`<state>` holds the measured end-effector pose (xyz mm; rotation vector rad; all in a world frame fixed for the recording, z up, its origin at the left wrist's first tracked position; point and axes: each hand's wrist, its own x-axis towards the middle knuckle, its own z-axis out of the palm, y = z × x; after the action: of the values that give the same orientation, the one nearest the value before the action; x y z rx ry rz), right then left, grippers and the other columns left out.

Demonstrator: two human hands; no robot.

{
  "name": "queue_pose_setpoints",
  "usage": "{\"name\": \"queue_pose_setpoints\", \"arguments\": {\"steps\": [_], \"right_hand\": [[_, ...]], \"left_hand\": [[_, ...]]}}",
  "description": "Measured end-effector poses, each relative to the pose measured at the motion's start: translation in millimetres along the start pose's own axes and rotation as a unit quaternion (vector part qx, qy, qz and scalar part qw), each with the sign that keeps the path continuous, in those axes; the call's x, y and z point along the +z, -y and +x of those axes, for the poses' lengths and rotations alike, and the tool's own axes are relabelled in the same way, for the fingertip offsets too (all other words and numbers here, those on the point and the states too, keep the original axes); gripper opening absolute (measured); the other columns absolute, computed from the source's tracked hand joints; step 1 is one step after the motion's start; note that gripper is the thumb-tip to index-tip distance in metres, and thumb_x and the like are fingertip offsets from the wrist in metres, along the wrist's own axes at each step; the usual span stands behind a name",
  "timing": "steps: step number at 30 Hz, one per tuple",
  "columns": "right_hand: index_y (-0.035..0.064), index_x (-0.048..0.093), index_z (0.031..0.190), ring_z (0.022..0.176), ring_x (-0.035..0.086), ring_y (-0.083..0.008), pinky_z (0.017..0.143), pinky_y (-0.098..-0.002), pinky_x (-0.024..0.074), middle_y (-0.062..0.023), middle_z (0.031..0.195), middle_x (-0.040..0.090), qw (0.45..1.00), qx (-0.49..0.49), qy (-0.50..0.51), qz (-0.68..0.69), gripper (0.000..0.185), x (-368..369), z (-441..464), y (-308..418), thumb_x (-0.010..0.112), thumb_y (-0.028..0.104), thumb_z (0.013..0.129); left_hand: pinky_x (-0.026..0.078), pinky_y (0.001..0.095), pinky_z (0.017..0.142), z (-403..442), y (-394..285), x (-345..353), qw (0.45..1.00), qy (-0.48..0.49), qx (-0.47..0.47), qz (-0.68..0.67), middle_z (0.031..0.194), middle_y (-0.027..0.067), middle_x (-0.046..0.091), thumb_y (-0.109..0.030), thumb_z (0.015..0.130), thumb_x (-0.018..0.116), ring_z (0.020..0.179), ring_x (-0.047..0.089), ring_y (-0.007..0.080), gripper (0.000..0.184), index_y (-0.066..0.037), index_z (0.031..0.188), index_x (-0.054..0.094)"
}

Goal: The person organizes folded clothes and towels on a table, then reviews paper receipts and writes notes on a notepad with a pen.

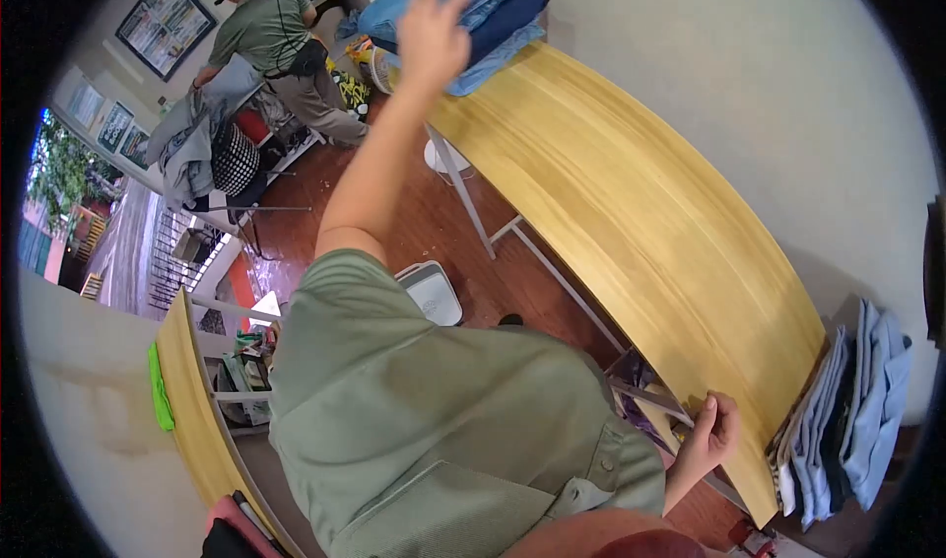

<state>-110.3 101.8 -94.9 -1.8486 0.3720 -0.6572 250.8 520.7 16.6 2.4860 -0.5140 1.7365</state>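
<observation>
My left hand (432,40) reaches far out to the stack of folded jeans (505,21) at the table's far end. Its fingers are stretched and slightly blurred, with nothing visible in them; whether they touch the denim I cannot tell. Several light and dark blue folds make up that stack. Close to my body, my right hand (713,428) is at the front edge of the long wooden table (641,193), fingers loosely curled, with nothing seen in them. Beyond it, at the near end, another row of folded jeans (852,415) stands against the wall.
A co-worker (271,40) in a green shirt leans over clothes (192,149) heaped by a dotted basket (236,159). On the floor is a white-and-grey bin (431,292). A second wooden shelf (192,400) holds a bright green cloth (160,385). Metal legs (463,193) support the table.
</observation>
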Motion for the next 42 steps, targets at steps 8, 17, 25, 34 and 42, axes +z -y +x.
{"name": "queue_pose_setpoints", "arguments": {"steps": [8,17,25,34,42], "right_hand": [[-0.0034,0.058,0.079,0.066,0.052,-0.0149,0.062,-0.0258,0.0405,-0.0085,0.072,0.057,0.986,-0.066,0.154,0.013,0.005,84,47,59,0.06,0.0,0.082],[-0.0023,0.06,0.077,0.06,0.055,-0.0236,0.055,-0.0311,0.0418,-0.0122,0.067,0.056,0.908,-0.212,0.343,-0.113,0.006,131,99,114,0.064,-0.002,0.073],[0.0026,0.061,0.077,0.059,0.054,-0.0296,0.053,-0.0383,0.0409,-0.0113,0.067,0.055,0.788,-0.353,0.481,-0.15,0.011,162,131,125,0.068,0.004,0.069],[0.0047,0.06,0.076,0.062,0.053,-0.0287,0.056,-0.039,0.0411,-0.0093,0.068,0.053,0.576,-0.554,0.601,-0.032,0.012,193,136,146,0.069,0.007,0.069],[0.0039,0.061,0.078,0.07,0.055,-0.0316,0.062,-0.0395,0.0426,-0.0115,0.074,0.057,0.348,-0.633,0.687,0.072,0.015,215,75,195,0.07,0.007,0.067]], "left_hand": [[0.034,0.0532,0.098,-30,86,7,0.982,0.111,0.047,-0.148,0.142,0.012,0.036,-0.044,0.061,0.078,0.128,0.036,0.0371,0.077,-0.021,0.129,0.05],[0.03,0.0552,0.1,-64,108,24,0.976,0.128,0.172,-0.028,0.149,0.0109,0.026,-0.042,0.059,0.08,0.136,0.023,0.0398,0.077,-0.027,0.128,0.052],[0.028,0.057,0.101,-76,110,29,0.974,0.156,0.165,0.017,0.149,0.0017,0.026,-0.038,0.06,0.078,0.136,0.021,0.0381,0.08,-0.033,0.133,0.044],[0.019,0.0674,0.102,-117,-8,-49,0.962,0.231,-0.081,0.118,0.152,0.0175,0.015,-0.044,0.056,0.08,0.139,0.012,0.0427,0.098,-0.027,0.141,0.033],[0.029,0.0622,0.1,-170,-105,-303,0.908,0.297,-0.221,0.195,0.151,0.0134,0.02,-0.039,0.065,0.077,0.137,0.022,0.0369,0.082,-0.021,0.136,0.04]]}}
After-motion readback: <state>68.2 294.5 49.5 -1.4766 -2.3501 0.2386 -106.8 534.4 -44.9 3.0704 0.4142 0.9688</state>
